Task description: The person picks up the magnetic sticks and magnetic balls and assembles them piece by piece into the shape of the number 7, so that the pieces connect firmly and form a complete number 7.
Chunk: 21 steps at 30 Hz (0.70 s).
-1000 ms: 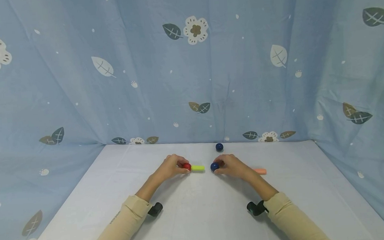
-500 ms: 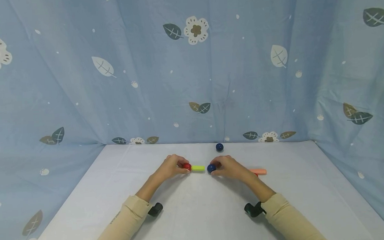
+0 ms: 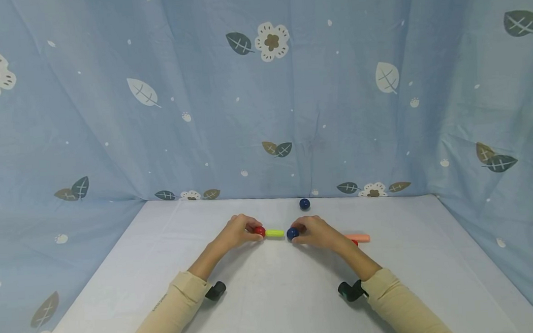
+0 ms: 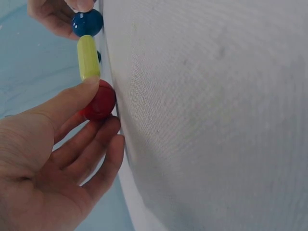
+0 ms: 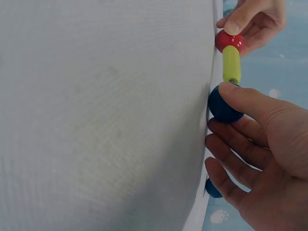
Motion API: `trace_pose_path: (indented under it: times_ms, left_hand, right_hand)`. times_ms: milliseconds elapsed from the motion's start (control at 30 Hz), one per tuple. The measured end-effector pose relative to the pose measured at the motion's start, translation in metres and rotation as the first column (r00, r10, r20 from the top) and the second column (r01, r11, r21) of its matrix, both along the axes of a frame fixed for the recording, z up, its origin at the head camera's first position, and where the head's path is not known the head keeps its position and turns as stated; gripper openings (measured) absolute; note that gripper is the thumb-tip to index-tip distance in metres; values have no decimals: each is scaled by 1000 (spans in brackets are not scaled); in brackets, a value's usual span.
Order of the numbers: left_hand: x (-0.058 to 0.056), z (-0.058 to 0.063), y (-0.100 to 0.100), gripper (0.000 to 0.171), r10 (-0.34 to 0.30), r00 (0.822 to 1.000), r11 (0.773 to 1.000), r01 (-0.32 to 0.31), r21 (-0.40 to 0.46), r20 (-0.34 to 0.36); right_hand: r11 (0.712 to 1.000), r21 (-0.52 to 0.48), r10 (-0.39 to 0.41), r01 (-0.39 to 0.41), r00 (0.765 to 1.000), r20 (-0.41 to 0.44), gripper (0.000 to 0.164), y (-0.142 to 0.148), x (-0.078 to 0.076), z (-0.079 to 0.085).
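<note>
My left hand [image 3: 237,232] pinches a red ball [image 3: 260,232] between thumb and fingers. From that ball a short yellow-green rod [image 3: 274,233] points right, its end against the ball. A dark blue ball [image 3: 292,234] is pinched by my right hand [image 3: 320,232], facing the rod's free end. In the head view a narrow gap shows between blue ball and rod; the right wrist view shows a small dark tip on the rod [image 5: 231,67] there. Whether it touches the blue ball [image 5: 224,106] I cannot tell.
Another dark blue ball [image 3: 304,204] lies at the back of the white table [image 3: 274,298]. An orange rod [image 3: 359,238] and a red piece [image 3: 355,242] are partly hidden behind the right forearm. A blue patterned curtain [image 3: 217,113] encloses the table's back and sides.
My right hand has moved slightly left with the blue ball, bringing it nearer the rod's end. More of the orange rod and red piece shows. The left hand has stayed still.
</note>
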<state>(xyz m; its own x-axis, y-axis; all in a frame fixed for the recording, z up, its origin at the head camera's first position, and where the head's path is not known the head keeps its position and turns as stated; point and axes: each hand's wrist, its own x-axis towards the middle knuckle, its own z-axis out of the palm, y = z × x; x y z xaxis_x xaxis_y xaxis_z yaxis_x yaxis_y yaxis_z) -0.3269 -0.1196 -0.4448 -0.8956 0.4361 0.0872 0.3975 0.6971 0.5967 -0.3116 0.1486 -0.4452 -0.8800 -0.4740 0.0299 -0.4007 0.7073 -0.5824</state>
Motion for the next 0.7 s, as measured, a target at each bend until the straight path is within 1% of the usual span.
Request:
trace_pose_path:
  times_ms: [233, 367, 700]
  left_hand:
    - [-1, -1, 0, 32, 4, 1000, 1000, -4, -4, -1]
    - [-1, -1, 0, 32, 17, 1000, 1000, -17, -3, 12]
    - [-2, -2, 1, 32, 30, 999, 1000, -30, 4, 24]
  right_hand:
    - [1000, 6, 10, -9, 1000, -18, 35, -1, -1, -1]
    - [1000, 13, 6, -6, 1000, -16, 35, -2, -1, -1]
    - [1000, -11, 21, -21, 999, -25, 36, -4, 0, 0]
